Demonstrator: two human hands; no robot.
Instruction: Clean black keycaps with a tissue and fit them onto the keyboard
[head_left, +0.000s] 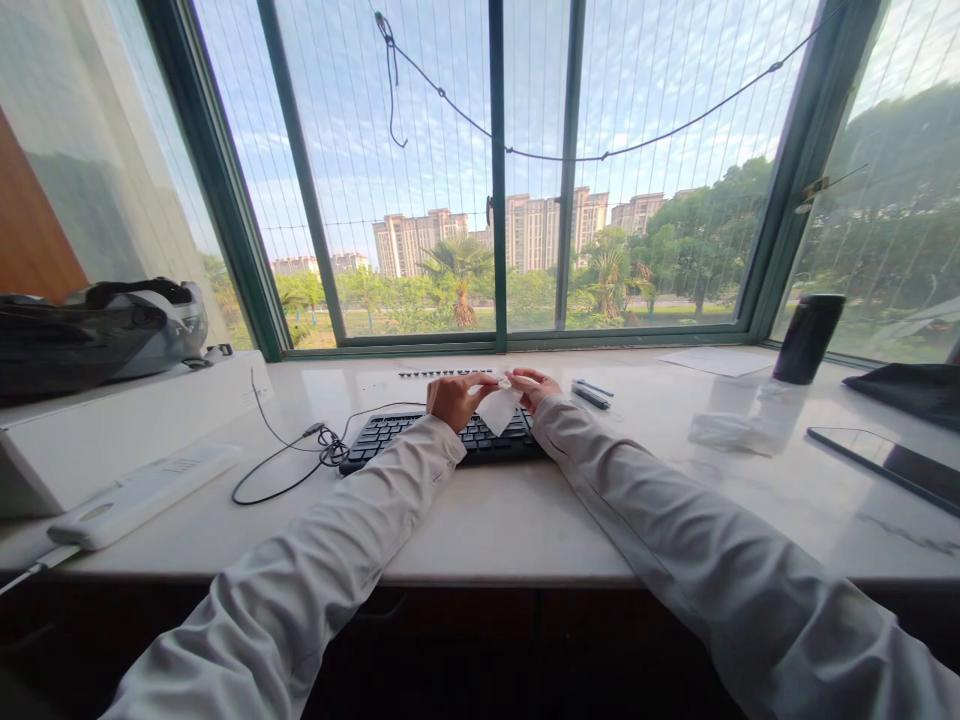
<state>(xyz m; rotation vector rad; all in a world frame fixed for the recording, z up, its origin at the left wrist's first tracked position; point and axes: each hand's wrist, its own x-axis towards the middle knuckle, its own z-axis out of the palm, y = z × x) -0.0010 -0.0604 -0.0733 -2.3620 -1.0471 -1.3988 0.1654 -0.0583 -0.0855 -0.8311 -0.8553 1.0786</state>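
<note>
My left hand (452, 398) and right hand (534, 386) both pinch a white wipe (498, 408) above the keyboard's (397, 432) far edge. Wipe unfolded; keys not yet touched; wiping appears outstanding.

Looked forward and down from the head, close above the keyboard (450, 436), facing the window (495, 170).

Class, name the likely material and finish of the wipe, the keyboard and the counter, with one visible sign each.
Wipe: thin paper or cloth, white, creased, limp. Keyboard: probably plastic, matt black keys. Counter: likely polished stone, pale, glossy with reflections.
</note>
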